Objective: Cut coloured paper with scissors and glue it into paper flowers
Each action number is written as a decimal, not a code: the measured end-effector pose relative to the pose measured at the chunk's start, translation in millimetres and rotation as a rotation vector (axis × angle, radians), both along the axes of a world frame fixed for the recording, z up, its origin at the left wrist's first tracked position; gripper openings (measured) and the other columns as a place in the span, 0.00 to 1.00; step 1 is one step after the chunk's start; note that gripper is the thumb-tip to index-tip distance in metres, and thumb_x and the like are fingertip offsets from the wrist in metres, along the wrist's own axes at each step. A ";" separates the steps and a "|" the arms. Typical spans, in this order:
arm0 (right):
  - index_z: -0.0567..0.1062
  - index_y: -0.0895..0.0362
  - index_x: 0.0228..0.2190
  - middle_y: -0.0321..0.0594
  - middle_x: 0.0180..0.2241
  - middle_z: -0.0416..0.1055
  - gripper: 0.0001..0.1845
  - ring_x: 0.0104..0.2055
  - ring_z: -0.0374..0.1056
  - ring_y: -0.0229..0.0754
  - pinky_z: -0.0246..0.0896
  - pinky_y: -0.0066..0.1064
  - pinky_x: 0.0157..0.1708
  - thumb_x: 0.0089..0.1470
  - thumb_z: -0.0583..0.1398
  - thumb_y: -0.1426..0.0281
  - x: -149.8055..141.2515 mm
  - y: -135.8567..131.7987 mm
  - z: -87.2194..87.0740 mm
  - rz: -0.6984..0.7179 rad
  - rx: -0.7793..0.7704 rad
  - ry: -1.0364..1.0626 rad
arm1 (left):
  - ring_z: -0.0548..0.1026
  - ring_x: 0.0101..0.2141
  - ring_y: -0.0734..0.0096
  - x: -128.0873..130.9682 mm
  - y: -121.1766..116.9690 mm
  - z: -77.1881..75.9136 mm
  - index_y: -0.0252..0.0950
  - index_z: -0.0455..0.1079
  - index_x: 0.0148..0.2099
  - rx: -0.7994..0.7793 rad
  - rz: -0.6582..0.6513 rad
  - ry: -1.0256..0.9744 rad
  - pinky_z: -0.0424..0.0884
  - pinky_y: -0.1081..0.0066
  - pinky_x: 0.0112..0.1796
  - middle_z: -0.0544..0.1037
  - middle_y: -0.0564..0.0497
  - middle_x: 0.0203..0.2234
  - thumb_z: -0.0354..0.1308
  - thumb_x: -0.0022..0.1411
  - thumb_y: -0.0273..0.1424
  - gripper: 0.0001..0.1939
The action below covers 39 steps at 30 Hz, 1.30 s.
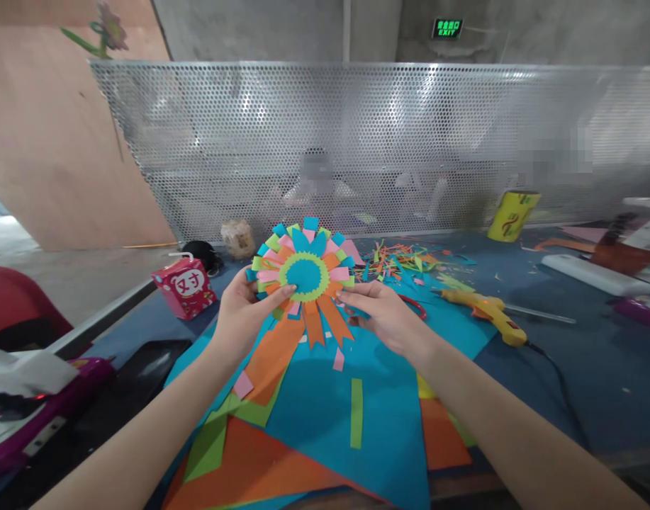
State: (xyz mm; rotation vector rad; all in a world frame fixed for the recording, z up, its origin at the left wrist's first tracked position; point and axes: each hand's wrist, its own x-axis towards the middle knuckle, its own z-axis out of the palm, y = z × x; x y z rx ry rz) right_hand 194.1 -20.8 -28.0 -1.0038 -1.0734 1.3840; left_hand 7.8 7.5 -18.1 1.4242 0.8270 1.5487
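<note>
A round paper rosette [305, 273] made of coloured strips, with a blue disc on a green jagged ring at its middle and orange ribbon tails below, is held up over the table. My left hand [249, 306] grips its left edge, thumb pressed on the front. My right hand [383, 312] pinches its lower right edge near the orange tails. Beneath both hands lie overlapping sheets of blue paper [325, 418], orange paper [261, 467] and green paper. Red-handled scissors [416, 306] peek out just behind my right hand.
A yellow glue gun [489, 312] with a black cord lies to the right. Paper scraps [399, 258] are heaped behind. A red drink carton [185, 285] stands at left. A yellow tape roll [512, 214], a white bar [590, 273] and a perforated metal screen [356, 142] are further back.
</note>
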 end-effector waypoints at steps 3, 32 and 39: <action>0.77 0.52 0.25 0.34 0.28 0.71 0.09 0.28 0.62 0.34 0.56 0.27 0.27 0.36 0.65 0.64 -0.5 1.2 -0.6 0.000 0.020 -0.036 | 0.75 0.31 0.69 0.0 0.3 -1.2 0.36 0.65 0.36 0.004 0.006 0.014 0.73 0.74 0.28 0.77 0.51 0.31 0.66 0.40 0.28 0.19; 0.66 0.57 0.45 0.33 0.34 0.75 0.20 0.39 0.64 0.37 0.58 0.34 0.41 0.49 0.58 0.79 12.4 -13.5 13.7 -0.512 1.784 -1.377 | 0.67 0.11 0.78 -6.1 -10.2 17.0 0.30 0.70 0.25 -0.753 -0.166 -0.241 0.63 0.83 0.10 0.70 0.54 0.10 0.58 0.42 0.20 0.03; 0.59 0.58 0.50 0.39 0.31 0.71 0.26 0.38 0.63 0.39 0.59 0.34 0.41 0.49 0.57 0.79 11.8 -9.2 7.2 -0.468 1.635 -1.275 | 0.70 0.13 0.76 -4.0 -9.5 16.2 0.31 0.69 0.26 -0.710 -0.175 -0.215 0.66 0.80 0.12 0.72 0.53 0.12 0.58 0.44 0.21 0.03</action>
